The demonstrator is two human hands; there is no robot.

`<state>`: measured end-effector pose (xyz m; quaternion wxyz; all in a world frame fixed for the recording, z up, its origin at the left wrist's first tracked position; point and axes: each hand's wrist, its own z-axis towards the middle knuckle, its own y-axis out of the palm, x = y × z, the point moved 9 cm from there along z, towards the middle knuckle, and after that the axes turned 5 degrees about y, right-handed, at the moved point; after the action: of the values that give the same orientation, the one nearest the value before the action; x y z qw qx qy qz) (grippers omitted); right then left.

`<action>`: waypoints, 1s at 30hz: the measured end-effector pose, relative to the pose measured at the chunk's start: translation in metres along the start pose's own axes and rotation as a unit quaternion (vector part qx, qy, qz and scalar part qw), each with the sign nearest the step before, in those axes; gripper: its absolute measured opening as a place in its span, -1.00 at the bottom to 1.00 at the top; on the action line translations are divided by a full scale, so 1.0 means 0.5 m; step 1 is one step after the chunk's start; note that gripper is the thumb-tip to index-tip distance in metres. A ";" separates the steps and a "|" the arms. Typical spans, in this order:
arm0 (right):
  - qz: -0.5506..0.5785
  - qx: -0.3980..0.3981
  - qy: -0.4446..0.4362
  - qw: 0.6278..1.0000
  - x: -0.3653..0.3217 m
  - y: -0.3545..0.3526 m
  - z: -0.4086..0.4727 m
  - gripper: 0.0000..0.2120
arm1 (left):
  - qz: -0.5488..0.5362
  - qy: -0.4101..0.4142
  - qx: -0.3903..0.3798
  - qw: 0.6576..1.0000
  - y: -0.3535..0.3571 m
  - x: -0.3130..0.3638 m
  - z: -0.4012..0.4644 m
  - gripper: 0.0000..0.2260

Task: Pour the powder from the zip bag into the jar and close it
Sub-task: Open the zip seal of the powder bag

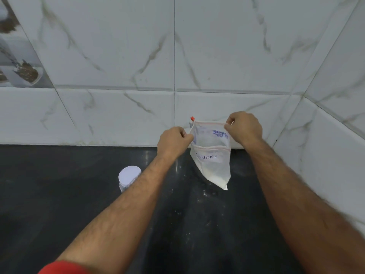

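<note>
A clear zip bag (212, 161) with white powder in its lower corner hangs above the dark counter, its mouth pulled apart. A label on it reads "POWDER" in part, and a red slider sits at its top left corner. My left hand (173, 140) pinches the near lip of the bag. My right hand (245, 128) pinches the far lip at the top right. A small clear jar (128, 177) with a white lid on it stands on the counter to the left, partly hidden behind my left forearm.
The black counter (79, 194) carries scattered specks of white powder near the middle. Marble-patterned wall tiles (217, 56) rise right behind the bag, and a side wall (335, 135) closes in on the right.
</note>
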<state>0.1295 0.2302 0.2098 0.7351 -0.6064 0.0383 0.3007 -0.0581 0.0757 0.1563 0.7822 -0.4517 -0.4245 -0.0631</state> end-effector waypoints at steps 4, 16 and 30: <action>-0.045 -0.077 0.020 0.996 0.039 0.075 -0.052 -0.89 | 0.075 -0.013 -0.074 0.994 0.059 -0.019 -0.026 -0.86; 0.003 -0.167 0.020 0.986 0.015 0.111 -0.119 -0.46 | 0.045 -0.004 -0.074 0.996 0.072 -0.042 -0.077 -0.65; -0.036 -0.080 -0.123 0.989 -0.230 0.175 -0.253 -0.59 | -0.051 -0.024 -0.070 0.996 -0.047 -0.187 -0.116 -0.81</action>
<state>0.0320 0.0760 0.1494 0.6939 -0.6224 -0.0982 0.3484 -0.0934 -0.0086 0.0906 0.7340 -0.4846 -0.4601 -0.1216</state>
